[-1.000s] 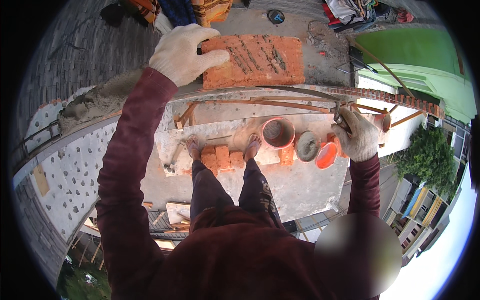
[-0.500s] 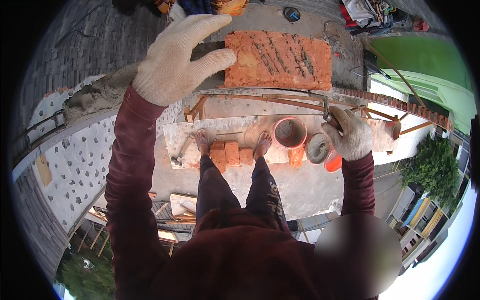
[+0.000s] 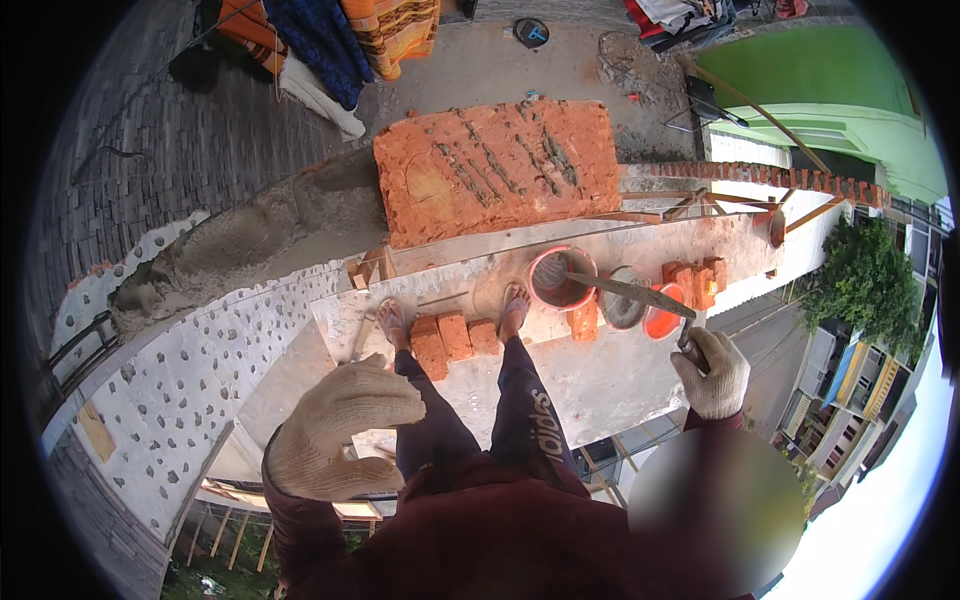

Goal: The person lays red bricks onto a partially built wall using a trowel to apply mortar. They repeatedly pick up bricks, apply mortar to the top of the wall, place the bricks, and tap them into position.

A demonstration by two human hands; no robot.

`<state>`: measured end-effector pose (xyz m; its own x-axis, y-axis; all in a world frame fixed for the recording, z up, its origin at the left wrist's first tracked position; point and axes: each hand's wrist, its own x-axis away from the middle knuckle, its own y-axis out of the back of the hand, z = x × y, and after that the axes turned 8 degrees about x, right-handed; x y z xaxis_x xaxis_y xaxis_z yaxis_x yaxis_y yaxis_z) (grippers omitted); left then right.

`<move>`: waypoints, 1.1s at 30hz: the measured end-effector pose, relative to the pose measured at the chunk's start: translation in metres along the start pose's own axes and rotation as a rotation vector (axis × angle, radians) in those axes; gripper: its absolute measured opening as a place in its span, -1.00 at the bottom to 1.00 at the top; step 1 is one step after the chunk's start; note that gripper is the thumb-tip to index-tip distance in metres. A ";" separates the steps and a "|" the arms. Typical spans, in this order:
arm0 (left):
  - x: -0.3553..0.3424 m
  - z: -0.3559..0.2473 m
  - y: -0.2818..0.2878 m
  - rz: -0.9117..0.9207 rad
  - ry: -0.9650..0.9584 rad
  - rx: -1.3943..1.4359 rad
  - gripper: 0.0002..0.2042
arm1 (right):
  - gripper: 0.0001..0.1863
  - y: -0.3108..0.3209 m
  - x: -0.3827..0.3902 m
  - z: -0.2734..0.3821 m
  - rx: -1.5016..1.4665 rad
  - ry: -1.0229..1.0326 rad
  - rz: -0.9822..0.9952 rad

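Bucket (image 3: pixel 561 280), perhaps mortar inside.

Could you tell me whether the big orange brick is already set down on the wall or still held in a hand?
Set down: the brick lies flat on the wall beside grey mortar, and the gloved left hand is well clear of it.

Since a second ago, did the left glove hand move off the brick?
Yes. The left hand left the brick and pulled back toward the body, now below the feet.

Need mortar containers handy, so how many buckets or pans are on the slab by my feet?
3: an orange bucket beside the right foot, a grey pan right of it, then an orange pan. Others may be hidden.
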<state>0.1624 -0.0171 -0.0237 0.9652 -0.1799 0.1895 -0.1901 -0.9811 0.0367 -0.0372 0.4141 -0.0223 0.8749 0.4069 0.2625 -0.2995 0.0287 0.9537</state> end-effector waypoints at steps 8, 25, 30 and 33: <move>0.024 0.141 -0.125 -0.020 0.580 0.081 -0.57 | -0.75 -0.180 0.084 -0.070 -0.328 -0.466 0.293; 0.065 0.276 -0.184 0.557 1.031 -0.672 -0.23 | -0.68 -0.569 0.210 -0.243 -1.700 -1.851 -0.510; 0.059 0.302 -0.213 0.510 0.955 -0.867 -0.26 | -0.62 -0.657 0.161 -0.262 -1.857 -1.929 -0.480; 0.046 0.320 -0.209 0.457 0.842 -0.884 -0.34 | -0.76 -0.652 0.141 -0.227 -2.005 -1.899 -0.697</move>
<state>0.3035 0.1568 -0.3362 0.4356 -0.0673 0.8976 -0.8335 -0.4066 0.3740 0.1952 0.6600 -0.6399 -0.0413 -0.4547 0.8897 0.9359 0.2943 0.1938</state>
